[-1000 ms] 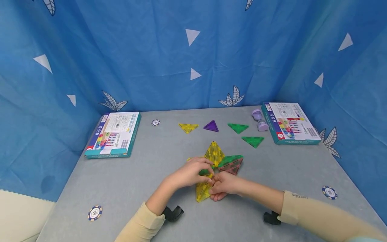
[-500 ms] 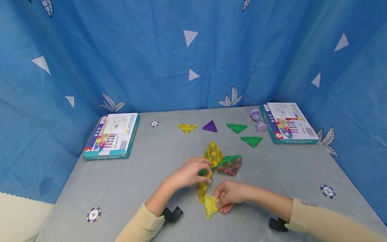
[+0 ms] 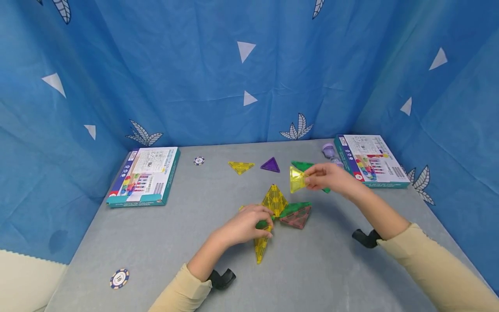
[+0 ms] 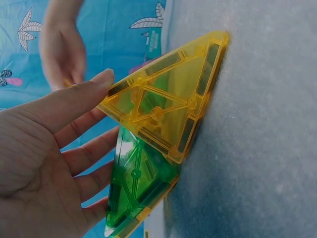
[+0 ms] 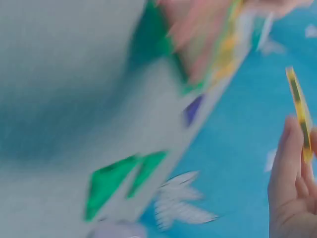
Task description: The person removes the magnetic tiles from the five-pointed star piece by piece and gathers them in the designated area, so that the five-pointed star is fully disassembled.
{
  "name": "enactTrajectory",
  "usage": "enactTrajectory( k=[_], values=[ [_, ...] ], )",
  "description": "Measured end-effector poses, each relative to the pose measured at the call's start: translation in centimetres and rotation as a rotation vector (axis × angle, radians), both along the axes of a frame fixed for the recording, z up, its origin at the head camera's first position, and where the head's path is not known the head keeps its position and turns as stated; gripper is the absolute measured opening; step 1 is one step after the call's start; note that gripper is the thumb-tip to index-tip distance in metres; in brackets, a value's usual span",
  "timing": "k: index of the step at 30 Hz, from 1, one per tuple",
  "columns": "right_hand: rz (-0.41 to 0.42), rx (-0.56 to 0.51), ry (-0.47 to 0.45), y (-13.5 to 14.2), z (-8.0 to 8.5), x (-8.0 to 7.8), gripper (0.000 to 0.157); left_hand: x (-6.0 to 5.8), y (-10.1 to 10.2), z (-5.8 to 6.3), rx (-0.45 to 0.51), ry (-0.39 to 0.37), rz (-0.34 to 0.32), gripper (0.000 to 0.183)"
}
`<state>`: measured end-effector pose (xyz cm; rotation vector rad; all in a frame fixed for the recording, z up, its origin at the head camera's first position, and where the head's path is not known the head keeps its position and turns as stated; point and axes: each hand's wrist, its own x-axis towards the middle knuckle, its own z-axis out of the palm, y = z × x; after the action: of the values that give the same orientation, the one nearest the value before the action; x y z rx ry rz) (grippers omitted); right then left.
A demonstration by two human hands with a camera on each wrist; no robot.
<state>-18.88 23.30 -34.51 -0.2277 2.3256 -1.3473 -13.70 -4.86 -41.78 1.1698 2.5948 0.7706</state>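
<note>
while tile point(image 3: 297, 179) in fingers point(image 3: 314, 178), "10" on chip point(image 3: 119, 278)

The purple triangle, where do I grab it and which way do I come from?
I'd pinch the purple triangle by two of its sides, coming straight down from above. It lies flat on the table, so there's probably little to hook underneath, and bare table surrounds it. The yellow peak stands on the near side, so reach over that.
</note>
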Motion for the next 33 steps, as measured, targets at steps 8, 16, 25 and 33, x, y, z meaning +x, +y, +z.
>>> enactTrajectory(
  k=[8,16,25,33],
  values=[
    [-0.109,0.062,-0.189,0.1,-5.3,-5.5,0.037,0.4,0.1,-0.2,-0.012,0.015,-0.015,0.015],
    [-0.102,0.131,-0.180,-0.9,-7.1,-6.7,0.033,0.4,0.2,-0.2,-0.010,0.014,-0.009,0.015],
    [-0.069,0.183,-0.031,-1.2,-7.5,-6.7,0.035,0.4,0.1,-0.1,-0.012,0.008,-0.004,0.015],
    [-0.020,0.238,0.176,-0.5,-6.6,-5.4,0.036,0.2,0.1,0.0,-0.006,0.000,0.005,0.015]
  ],
)
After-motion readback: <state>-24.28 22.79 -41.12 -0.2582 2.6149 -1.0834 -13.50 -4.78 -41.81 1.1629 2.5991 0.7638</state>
